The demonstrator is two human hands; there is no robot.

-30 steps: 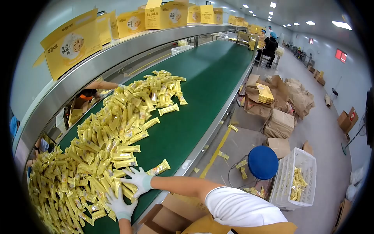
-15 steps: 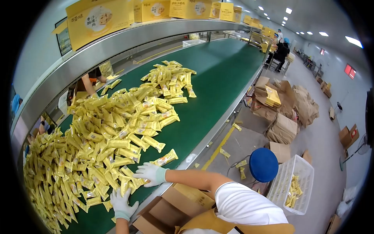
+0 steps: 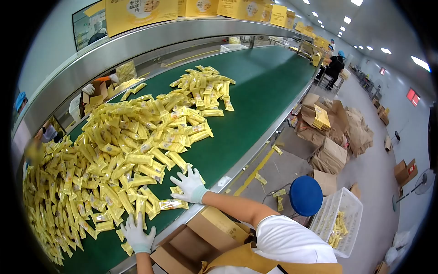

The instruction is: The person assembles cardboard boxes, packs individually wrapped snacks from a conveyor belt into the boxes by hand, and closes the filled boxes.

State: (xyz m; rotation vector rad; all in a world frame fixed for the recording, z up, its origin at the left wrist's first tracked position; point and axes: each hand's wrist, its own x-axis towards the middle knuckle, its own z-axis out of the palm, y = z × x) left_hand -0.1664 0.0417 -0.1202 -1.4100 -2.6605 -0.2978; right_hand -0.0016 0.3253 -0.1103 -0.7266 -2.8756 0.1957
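Note:
A large heap of yellow wrapped packets (image 3: 132,132) covers the left part of the green belt (image 3: 248,105). My left hand (image 3: 138,235), in a white glove, is spread at the heap's near edge, fingertips by the packets. Also gloved, my right hand (image 3: 189,186) has its fingers apart at the belt's right edge, with a packet (image 3: 173,204) just below it. Neither hand is closed round anything. An open cardboard box (image 3: 194,242) stands beside the belt, between and below my arms.
Yellow cartons (image 3: 141,16) line the shelf above the belt. Across the belt a person's gloved hands are at a box (image 3: 96,96). A blue stool (image 3: 305,195), a white basket (image 3: 349,219) and brown paper bundles (image 3: 331,156) stand on the right.
My right hand has lifted off the packets and shifted right, fingers spread. My left hand has drawn back slightly toward me. The view has turned, and the packets near my right hand have shifted.

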